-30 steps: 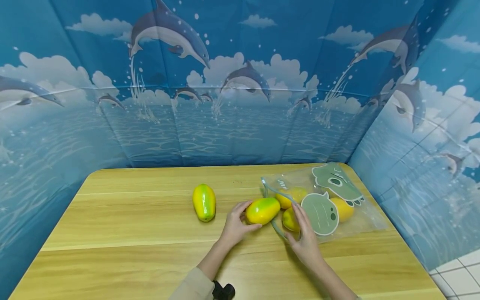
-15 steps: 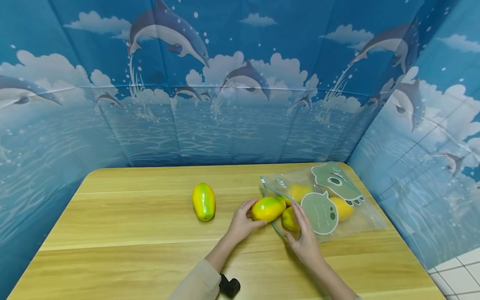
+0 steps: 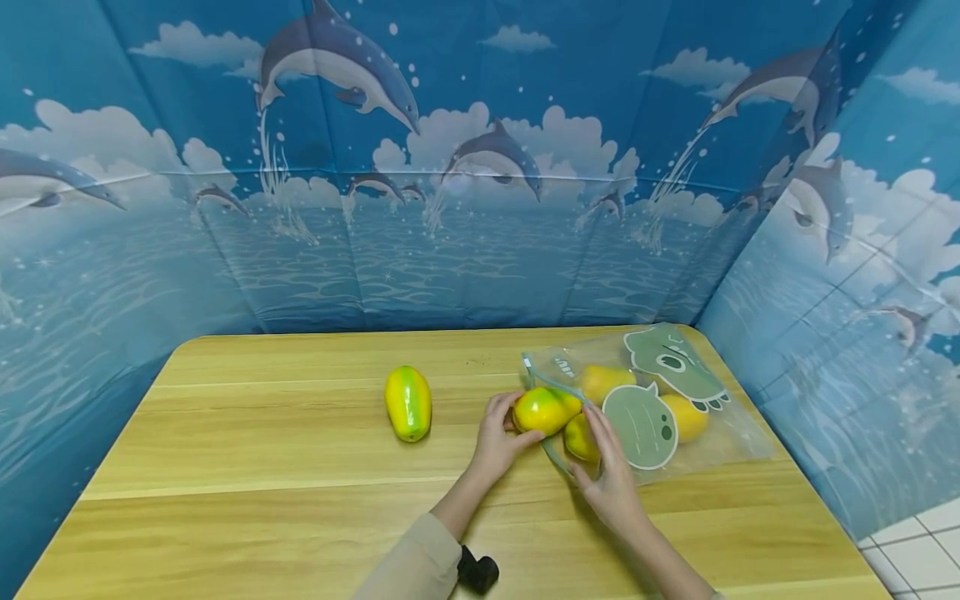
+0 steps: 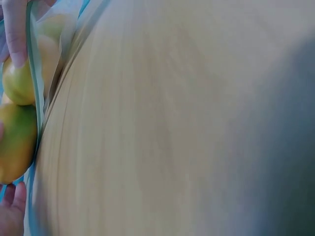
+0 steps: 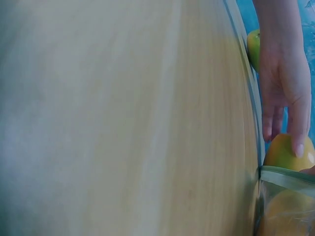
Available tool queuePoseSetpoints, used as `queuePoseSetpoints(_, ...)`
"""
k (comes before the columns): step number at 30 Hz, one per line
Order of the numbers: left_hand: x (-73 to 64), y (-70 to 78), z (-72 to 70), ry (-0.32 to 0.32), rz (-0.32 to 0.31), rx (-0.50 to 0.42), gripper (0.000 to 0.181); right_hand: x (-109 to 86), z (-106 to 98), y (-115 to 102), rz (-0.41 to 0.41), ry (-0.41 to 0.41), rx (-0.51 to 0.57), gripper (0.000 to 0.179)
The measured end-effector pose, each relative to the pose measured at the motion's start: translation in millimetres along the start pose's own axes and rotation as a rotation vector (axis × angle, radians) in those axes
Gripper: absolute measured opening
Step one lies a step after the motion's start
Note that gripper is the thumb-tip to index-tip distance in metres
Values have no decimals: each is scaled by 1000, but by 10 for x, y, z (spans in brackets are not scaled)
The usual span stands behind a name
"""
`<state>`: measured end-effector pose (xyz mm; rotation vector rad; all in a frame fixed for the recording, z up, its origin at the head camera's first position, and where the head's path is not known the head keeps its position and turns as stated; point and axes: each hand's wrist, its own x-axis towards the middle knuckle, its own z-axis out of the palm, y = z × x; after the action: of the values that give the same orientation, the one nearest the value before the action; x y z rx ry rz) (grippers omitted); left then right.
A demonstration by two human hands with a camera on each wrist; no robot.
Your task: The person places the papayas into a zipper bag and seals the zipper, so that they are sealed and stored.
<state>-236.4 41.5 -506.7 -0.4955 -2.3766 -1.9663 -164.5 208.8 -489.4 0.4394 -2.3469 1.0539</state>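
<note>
My left hand (image 3: 501, 437) holds a yellow-green papaya (image 3: 543, 410) by its near end, thumb on one side and fingers on the other. The papaya's far end is at the mouth of a clear zip bag (image 3: 738, 437) with green cartoon prints. My right hand (image 3: 611, 483) is at the bag's mouth, fairly straight fingers along the upper rim and thumb spread towards the lower rim. Several yellow fruits show in the bag; one papaya (image 3: 581, 439) lies just inside, between right thumb and fingers. In the right wrist view, left fingers touch the held papaya (image 5: 283, 153) beside the bag's rim (image 5: 283, 173).
Another papaya (image 3: 408, 404) lies apart on the wooden table (image 3: 247, 467), left of the hands. A blue dolphin-print curtain (image 3: 480, 250) hangs behind and along the right side. A black wrist device (image 3: 477, 573) sits by the left sleeve.
My left hand has moved right and slightly forward, bringing the papaya to the bag's mouth. One fruit in the bag has shifted a little right. My right hand stays in place.
</note>
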Motion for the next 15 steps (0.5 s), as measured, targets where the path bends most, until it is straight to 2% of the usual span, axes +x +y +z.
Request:
queuePoseSetpoints(4,10,3,47,50,9,-4,62,0,3,-3,-3,4,-5,94)
queuePoseSetpoints(6,18,-5,72,71,9,-43,59,0,5,-3,-8,5,-6,94)
queuePoseSetpoints(11,5,89,85,74,-36,-178,53,7,10,7,-18,9,2,95)
queuePoseSetpoints(15,13,40,114,82,-42,-192,51,8,12,12,-33,14,9,97)
